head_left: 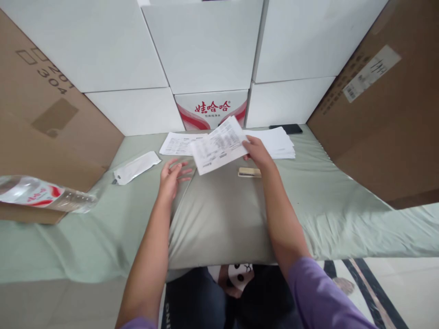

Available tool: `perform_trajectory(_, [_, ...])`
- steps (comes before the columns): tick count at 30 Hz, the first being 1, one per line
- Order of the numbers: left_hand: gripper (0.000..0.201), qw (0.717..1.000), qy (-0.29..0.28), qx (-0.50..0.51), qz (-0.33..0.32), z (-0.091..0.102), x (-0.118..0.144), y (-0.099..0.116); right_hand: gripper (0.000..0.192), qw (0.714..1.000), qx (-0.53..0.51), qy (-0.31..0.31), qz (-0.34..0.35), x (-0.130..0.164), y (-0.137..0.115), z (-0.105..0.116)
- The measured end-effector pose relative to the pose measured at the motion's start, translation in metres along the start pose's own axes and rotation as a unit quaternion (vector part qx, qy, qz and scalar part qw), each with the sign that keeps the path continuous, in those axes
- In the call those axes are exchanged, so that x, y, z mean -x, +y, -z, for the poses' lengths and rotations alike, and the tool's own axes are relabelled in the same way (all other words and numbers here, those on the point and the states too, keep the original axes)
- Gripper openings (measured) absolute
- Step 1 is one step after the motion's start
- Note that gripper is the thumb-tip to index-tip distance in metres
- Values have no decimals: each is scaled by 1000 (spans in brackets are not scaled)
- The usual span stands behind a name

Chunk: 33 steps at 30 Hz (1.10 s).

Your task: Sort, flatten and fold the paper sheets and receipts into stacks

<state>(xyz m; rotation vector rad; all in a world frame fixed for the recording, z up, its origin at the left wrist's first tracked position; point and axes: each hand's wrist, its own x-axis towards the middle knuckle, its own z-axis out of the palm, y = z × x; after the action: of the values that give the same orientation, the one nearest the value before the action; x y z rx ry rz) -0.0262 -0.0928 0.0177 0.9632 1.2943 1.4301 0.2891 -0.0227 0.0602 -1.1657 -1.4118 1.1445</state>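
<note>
My right hand (255, 150) pinches the right end of a printed paper sheet (219, 147), which hangs tilted above the cloth and may be more than one page. To the left, my left hand (174, 176) is apart from the sheet, its fingers spread with nothing in them. Behind the held sheet lies printed paper (176, 144) on the left and a stack of white paper (274, 142) on the right. Below my right hand rests a small beige stapler-like object (249, 172), partly covered by my forearm.
A white plastic packet (137, 167) lies left on the green cloth (219, 219). A clear water bottle (48, 194) lies at far left. Brown cartons (44, 105) flank both sides, and white boxes (209, 50) form a back wall. A black phone (286, 129) sits behind the stack.
</note>
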Motion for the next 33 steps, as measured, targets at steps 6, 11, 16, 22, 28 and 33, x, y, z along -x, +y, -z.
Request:
perform_trajectory(6, [56, 1000, -13, -8, 17, -1, 2, 2, 52, 945, 105, 272, 147, -11, -3, 55])
perform_trajectory(11, [55, 999, -29, -16, 25, -2, 2, -1, 51, 865, 266, 413, 104, -7, 3, 63])
perform_trajectory(16, [52, 999, -29, -11, 32, -2, -1, -6, 66, 843, 416, 320, -116, 0, 29, 57])
perform_trajectory(22, [48, 998, -48, -30, 37, -3, -1, -9, 68, 868, 492, 57, -39, -4, 43, 53])
perform_trajectory(28, [46, 996, -68, -52, 39, -6, 0, -8, 78, 847, 527, 41, -59, -22, 33, 23])
perform_trajectory(33, [47, 993, -84, -67, 44, -10, 2, -8, 40, 831, 547, 89, -59, -36, 25, -2])
